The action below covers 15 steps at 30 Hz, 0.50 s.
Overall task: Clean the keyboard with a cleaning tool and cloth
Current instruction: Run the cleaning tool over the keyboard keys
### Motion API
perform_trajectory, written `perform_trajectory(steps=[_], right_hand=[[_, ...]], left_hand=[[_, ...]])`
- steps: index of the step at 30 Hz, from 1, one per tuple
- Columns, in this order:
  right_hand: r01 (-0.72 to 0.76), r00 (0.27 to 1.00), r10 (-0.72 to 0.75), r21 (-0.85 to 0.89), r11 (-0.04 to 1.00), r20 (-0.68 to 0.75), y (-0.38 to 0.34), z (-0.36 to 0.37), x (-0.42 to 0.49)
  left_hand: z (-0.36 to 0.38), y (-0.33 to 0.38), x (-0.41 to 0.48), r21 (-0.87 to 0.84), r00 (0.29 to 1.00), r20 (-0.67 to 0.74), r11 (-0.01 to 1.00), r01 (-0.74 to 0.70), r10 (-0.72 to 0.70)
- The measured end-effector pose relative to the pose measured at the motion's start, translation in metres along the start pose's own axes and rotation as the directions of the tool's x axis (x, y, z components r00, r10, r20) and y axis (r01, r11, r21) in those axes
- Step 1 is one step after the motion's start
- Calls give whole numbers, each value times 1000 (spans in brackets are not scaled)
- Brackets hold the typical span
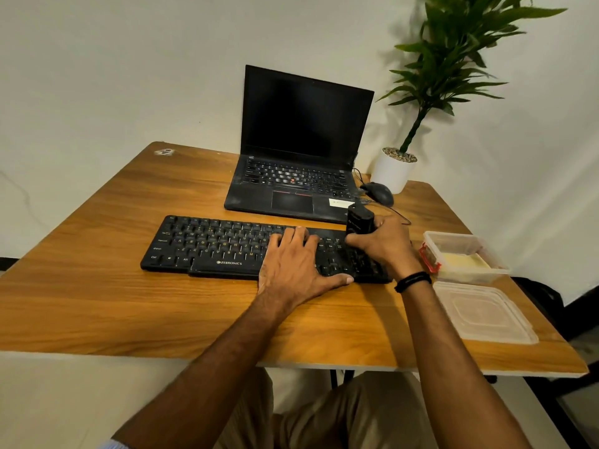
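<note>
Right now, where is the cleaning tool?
Head view: the cleaning tool is gripped in the right hand over the right end of the keyboard, near the laptop.

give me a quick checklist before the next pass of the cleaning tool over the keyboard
1. Keyboard steadied: left hand lies flat on the keys. Ok.
2. Tool held: right hand grips the cleaning tool upright over the keyboard's right end. Ok.
3. Tool's working end on the keys: hidden behind the hand. Cannot tell.
4. Path leftward free: the left hand covers the middle keys. Not ok.
5. Cloth within reach: it lies in the open container, with the lid beside it. Ok.
</note>
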State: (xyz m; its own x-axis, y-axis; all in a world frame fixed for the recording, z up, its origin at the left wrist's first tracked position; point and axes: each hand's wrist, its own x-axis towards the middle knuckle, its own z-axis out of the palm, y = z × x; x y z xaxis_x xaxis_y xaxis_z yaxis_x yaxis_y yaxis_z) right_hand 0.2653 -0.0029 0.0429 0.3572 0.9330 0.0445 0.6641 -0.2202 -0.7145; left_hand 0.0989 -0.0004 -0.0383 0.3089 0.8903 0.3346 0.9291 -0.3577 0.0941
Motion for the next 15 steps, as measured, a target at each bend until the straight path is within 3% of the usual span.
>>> perform_trajectory(steps=[2,5,8,12,15], right_hand=[[-30,999,31,38,999,-31,0,0,0],[-36,986,25,-62,997,-167,-1,-1,4],[-27,999,26,-46,999,-20,-2,-1,7],[-8,993,-3,-93,996,-120,-4,-1,9],[9,1000,-7,-87,996,28,-7,4,14]], left_hand=[[-1,1,0,1,1000,4,1000,-3,3],[0,1,0,6,1000,5,1000,1,-1],[0,0,1,18,1000,14,1000,-1,1],[0,0,0,24,1000,17,1000,-6,6],[0,0,0,19,1000,13,1000,-2,2]])
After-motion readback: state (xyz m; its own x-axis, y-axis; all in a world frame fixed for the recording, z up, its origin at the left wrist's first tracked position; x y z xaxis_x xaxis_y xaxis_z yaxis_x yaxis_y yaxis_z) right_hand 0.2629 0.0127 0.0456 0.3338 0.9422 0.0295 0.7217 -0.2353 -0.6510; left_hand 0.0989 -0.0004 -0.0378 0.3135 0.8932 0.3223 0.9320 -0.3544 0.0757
